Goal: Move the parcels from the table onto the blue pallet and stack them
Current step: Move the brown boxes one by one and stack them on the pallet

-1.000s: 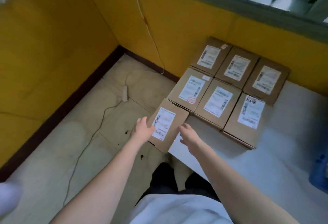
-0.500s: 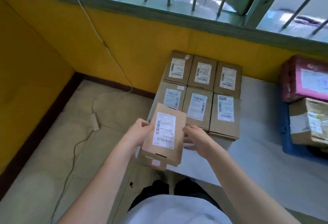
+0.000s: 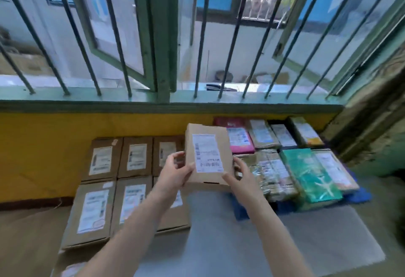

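Observation:
I hold a brown cardboard parcel [image 3: 208,145] with a white shipping label up in the air, tilted toward me. My left hand [image 3: 175,172] grips its left edge and my right hand [image 3: 237,178] grips its lower right corner. Below and to the left, several similar brown parcels [image 3: 96,208] lie flat in rows on the grey table [image 3: 241,243]. To the right, the blue pallet [image 3: 360,195] carries several parcels, among them a pink one [image 3: 238,138] and a green one [image 3: 311,173]. The held parcel hangs between the table rows and the pallet stack.
A yellow wall [image 3: 43,145] runs behind the table under a green window sill [image 3: 153,103] with metal bars. A dark patterned surface [image 3: 372,123] stands at the right beyond the pallet. Brown floor [image 3: 26,233] shows at the lower left.
Both hands closed on the parcel at the table's edge, lifted it and carried it rightward toward the pallet. My view rose and swung right, bringing the window and pallet stack into sight.

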Demonstrator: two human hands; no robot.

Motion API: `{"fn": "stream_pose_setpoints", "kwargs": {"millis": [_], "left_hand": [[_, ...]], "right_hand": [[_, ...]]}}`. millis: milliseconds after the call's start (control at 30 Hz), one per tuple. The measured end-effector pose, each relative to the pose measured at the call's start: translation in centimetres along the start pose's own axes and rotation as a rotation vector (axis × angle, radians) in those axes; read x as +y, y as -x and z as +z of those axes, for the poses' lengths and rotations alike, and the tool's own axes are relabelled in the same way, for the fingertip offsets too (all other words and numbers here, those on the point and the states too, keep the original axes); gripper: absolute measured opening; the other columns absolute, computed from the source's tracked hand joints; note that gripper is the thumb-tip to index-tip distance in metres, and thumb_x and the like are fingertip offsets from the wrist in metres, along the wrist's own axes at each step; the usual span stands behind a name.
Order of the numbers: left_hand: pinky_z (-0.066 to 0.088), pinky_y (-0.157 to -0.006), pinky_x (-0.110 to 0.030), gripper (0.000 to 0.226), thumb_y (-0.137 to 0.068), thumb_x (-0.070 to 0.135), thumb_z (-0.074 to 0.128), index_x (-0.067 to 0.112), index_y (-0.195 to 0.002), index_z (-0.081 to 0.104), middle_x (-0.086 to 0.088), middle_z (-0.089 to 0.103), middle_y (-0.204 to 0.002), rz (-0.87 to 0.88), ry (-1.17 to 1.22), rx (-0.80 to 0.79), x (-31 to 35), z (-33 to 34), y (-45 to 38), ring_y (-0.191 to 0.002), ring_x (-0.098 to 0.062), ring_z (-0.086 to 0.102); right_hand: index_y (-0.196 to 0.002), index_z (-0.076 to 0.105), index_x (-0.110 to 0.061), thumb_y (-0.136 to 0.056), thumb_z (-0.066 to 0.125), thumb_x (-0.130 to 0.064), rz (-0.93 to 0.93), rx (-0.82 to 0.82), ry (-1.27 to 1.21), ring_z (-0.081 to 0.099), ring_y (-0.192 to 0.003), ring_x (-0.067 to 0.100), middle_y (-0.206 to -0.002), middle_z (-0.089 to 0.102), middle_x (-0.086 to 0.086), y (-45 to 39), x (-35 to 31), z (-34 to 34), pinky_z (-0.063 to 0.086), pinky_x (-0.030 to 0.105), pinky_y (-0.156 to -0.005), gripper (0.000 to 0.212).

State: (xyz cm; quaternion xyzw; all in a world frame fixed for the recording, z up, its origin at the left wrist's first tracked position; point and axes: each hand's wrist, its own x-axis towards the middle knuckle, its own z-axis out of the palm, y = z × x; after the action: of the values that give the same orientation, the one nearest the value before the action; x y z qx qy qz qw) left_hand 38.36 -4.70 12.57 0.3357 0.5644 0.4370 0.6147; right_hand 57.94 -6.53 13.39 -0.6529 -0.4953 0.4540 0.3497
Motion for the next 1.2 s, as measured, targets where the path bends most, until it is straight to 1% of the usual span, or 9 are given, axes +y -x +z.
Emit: {"fn": "stream_pose_setpoints", "kwargs": {"millis": [100,267,367,533,667,800,933,1067,1200], "left_hand": [[0.058,-0.081,-0.033,0.060,-0.088,0.026,0.071,0.020,-0.139,0.040,-0.004,0.063,-0.124,0.040,-0.144,0.018,0.4,6.0,-4.4,-0.105,-0.014,0.065],[0.035,-0.115,-0.042,0.108,-0.057,0.047,0.088,0.030,-0.147,0.029,0.004,0.038,-0.141,0.010,-0.599,-0.128,-0.3,11.9,-11.6,-0.130,-0.015,0.042],[0.031,-0.110,-0.030,0.095,-0.068,0.037,0.085,0.027,-0.145,0.030,0.004,0.033,-0.131,0.032,-0.838,-0.151,-1.3,13.5,-14.7,-0.123,-0.010,0.038],[0.051,-0.095,-0.034,0.061,-0.070,0.032,0.078,0.026,-0.125,0.054,-0.003,0.053,-0.117,0.161,-0.921,-0.008,-2.5,14.6,-17.1,-0.112,-0.018,0.056],[0.054,-0.091,-0.035,0.065,-0.070,0.030,0.082,0.029,-0.128,0.051,0.000,0.053,-0.119,0.176,-0.957,0.028,-3.1,14.9,-17.5,-0.109,-0.015,0.059],[0.042,-0.110,-0.042,0.102,-0.075,0.041,0.080,0.019,-0.155,0.021,-0.006,0.040,-0.146,0.124,-1.001,0.061,-3.3,13.3,-16.2,-0.136,-0.021,0.042],[0.045,-0.097,-0.030,0.079,-0.086,0.048,0.067,0.027,-0.152,0.028,0.006,0.042,-0.135,0.136,-0.896,0.219,-3.9,7.2,-10.5,-0.121,-0.009,0.047],[0.048,-0.088,-0.025,0.050,-0.093,0.028,0.063,0.025,-0.140,0.047,0.003,0.052,-0.124,0.015,-0.783,0.400,-5.7,-2.1,-2.4,-0.107,-0.008,0.055],[0.046,-0.078,-0.009,0.041,-0.093,0.009,0.061,0.010,-0.134,0.055,-0.007,0.059,-0.118,-0.085,-0.623,0.578,-8.6,-10.9,5.5,-0.095,-0.014,0.059]], "right_hand": [[-0.148,0.034,-0.028,-0.081,0.076,-0.037,-0.102,0.003,0.256,0.044,-0.118,0.005,-0.134,0.045,-0.009,-5.0,1.6,-5.1,0.042,0.027,-0.099,0.079],[-0.153,0.026,-0.021,-0.082,0.076,-0.035,-0.147,-0.043,0.451,0.031,-0.139,0.010,-0.156,0.030,-0.003,-13.8,6.0,-8.9,0.030,0.029,-0.111,0.088],[-0.153,0.026,-0.022,-0.084,0.074,-0.029,-0.129,-0.024,0.484,0.033,-0.142,0.018,-0.156,0.031,-0.002,-16.9,8.0,-9.3,0.035,0.038,-0.113,0.084],[-0.153,0.024,-0.020,-0.085,0.072,-0.023,-0.132,-0.039,0.506,0.040,-0.136,0.019,-0.151,0.038,0.000,-20.1,9.4,-9.4,0.037,0.034,-0.108,0.083],[-0.157,0.015,-0.020,-0.085,0.073,-0.020,-0.123,-0.083,0.539,0.033,-0.142,0.020,-0.156,0.032,0.003,-21.2,9.6,-10.0,0.034,0.036,-0.112,0.092],[-0.157,0.002,-0.021,-0.083,0.069,-0.050,-0.104,-0.006,0.670,0.006,-0.151,0.027,-0.165,0.005,0.007,-19.5,8.9,-9.3,0.015,0.041,-0.120,0.104],[-0.154,0.021,-0.013,-0.091,0.060,-0.044,-0.302,0.148,0.518,0.013,-0.150,0.024,-0.162,0.018,0.010,-15.2,6.6,-4.5,0.020,0.041,-0.121,0.081],[-0.152,0.031,-0.013,-0.093,0.061,-0.037,-0.398,-0.122,0.340,0.024,-0.146,0.014,-0.157,0.031,0.002,-10.3,4.8,3.8,0.017,0.023,-0.116,0.070],[-0.154,0.027,-0.018,-0.093,0.058,-0.043,-0.294,-0.517,0.331,0.029,-0.144,0.013,-0.157,0.033,-0.001,-4.9,4.9,12.7,0.025,0.030,-0.117,0.073]]}}
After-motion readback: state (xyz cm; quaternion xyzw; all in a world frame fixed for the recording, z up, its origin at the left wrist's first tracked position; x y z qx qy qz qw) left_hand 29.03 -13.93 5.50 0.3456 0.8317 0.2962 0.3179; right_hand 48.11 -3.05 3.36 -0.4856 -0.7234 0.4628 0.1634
